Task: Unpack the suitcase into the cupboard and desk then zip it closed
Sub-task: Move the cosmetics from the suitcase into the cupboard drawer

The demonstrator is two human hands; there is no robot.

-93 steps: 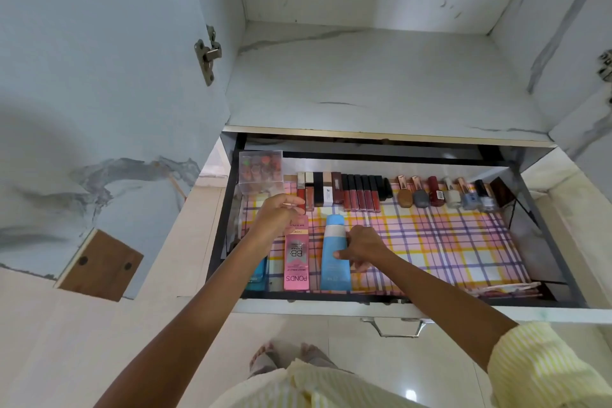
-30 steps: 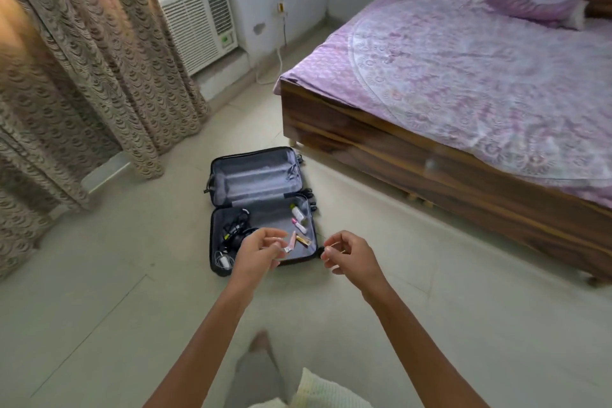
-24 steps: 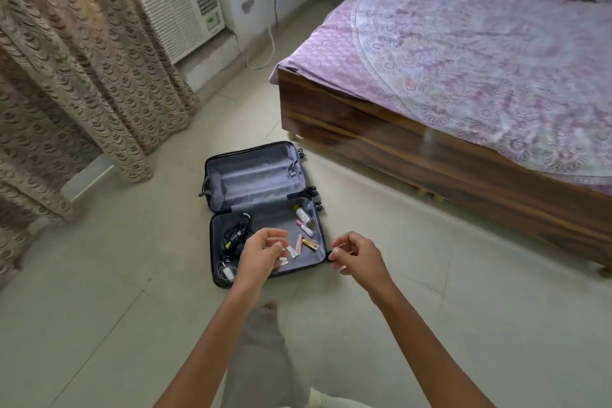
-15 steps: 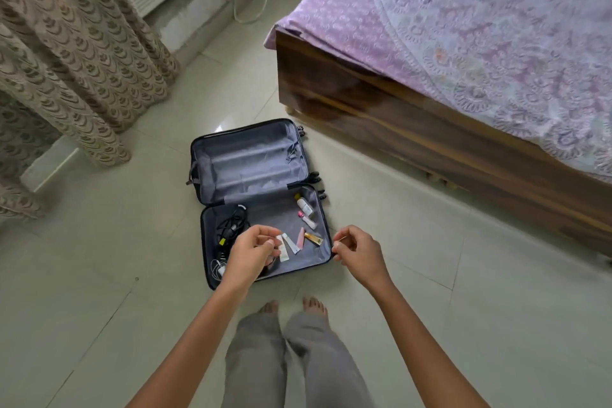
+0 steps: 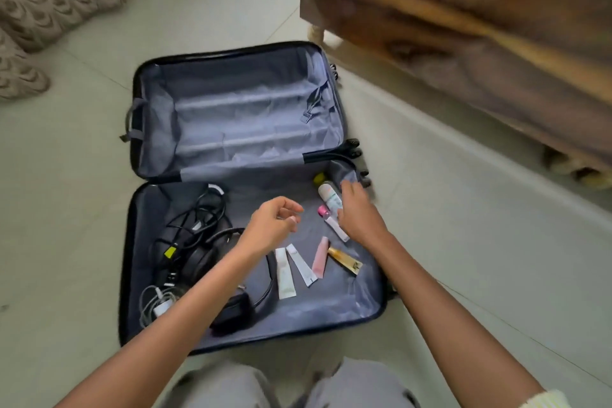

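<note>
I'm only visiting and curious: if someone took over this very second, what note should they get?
Left hand: loosely curled above the suitcase, holding nothing.
Right hand: open, reaching beside the white bottle, gripping nothing.
The suitcase lies open on the floor. Far half: empty. Near half: cables, headphones, white charger, four tubes, pink-capped bottle.
Done: far half unpacked.
Left: move those to cupboard and desk, then zip the suitcase closed.

No lettering on the tubes (image 5: 299, 267) or bottles (image 5: 329, 197) is legible.
</note>
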